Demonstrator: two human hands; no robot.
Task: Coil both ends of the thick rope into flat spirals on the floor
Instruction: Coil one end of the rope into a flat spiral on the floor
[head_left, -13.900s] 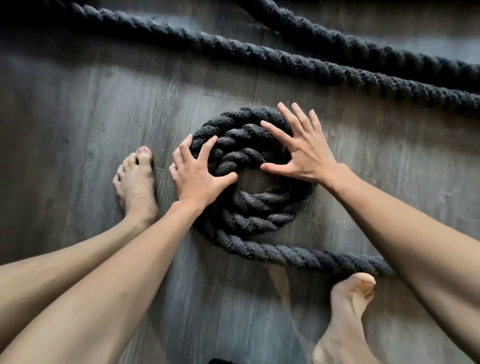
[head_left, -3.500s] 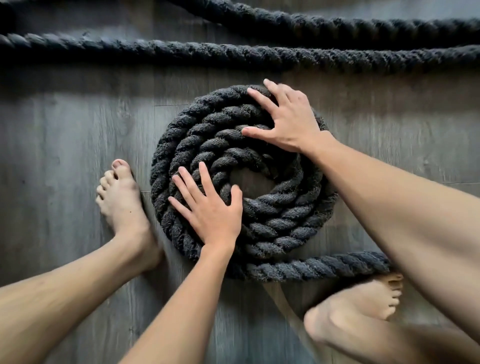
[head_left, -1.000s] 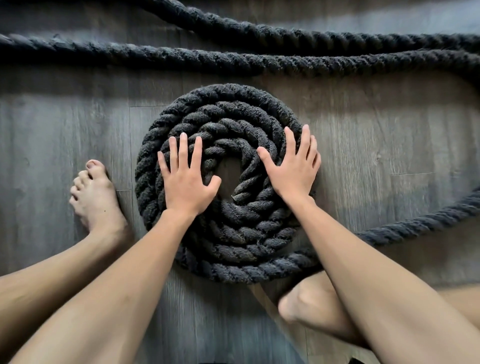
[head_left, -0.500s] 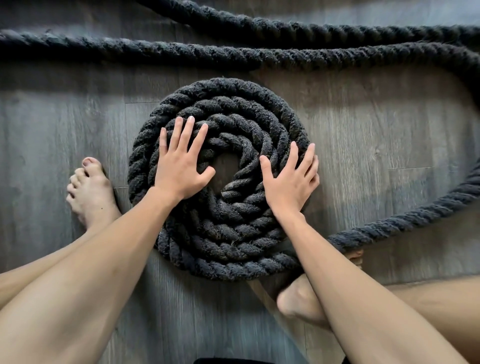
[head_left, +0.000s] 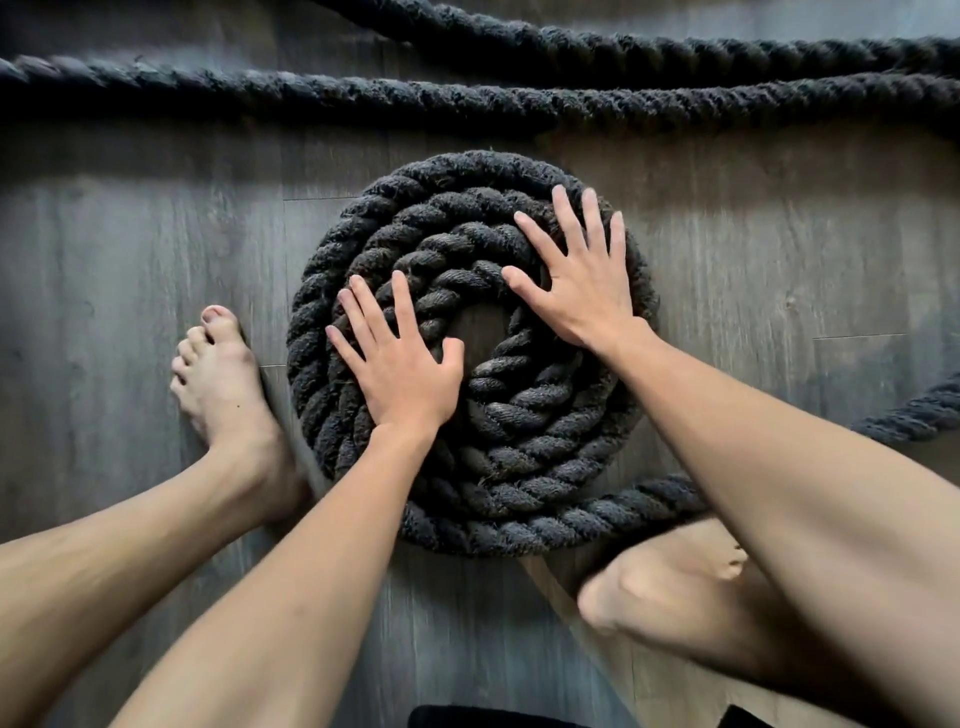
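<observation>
A thick dark twisted rope lies wound into a flat spiral (head_left: 519, 467) of several turns on the grey wood floor, with a small bare gap at its centre. My left hand (head_left: 400, 364) presses flat on the spiral's left inner turns, fingers straight and spread. My right hand (head_left: 582, 280) lies flat on the upper right turns, fingers spread. The rope's loose run (head_left: 914, 415) leaves the spiral at the lower right, passes behind my right forearm and heads off to the right edge.
Two more lengths of the same rope (head_left: 467, 104) stretch across the floor above the spiral. My bare left foot (head_left: 223, 384) stands just left of the coil; my right foot (head_left: 670, 571) is below it. Grey plank floor (head_left: 130, 260) surrounds everything.
My right hand has moved from the lower right of the spiral up to its upper right turns. My left hand has slid down and inward. The coil has turned slightly.
</observation>
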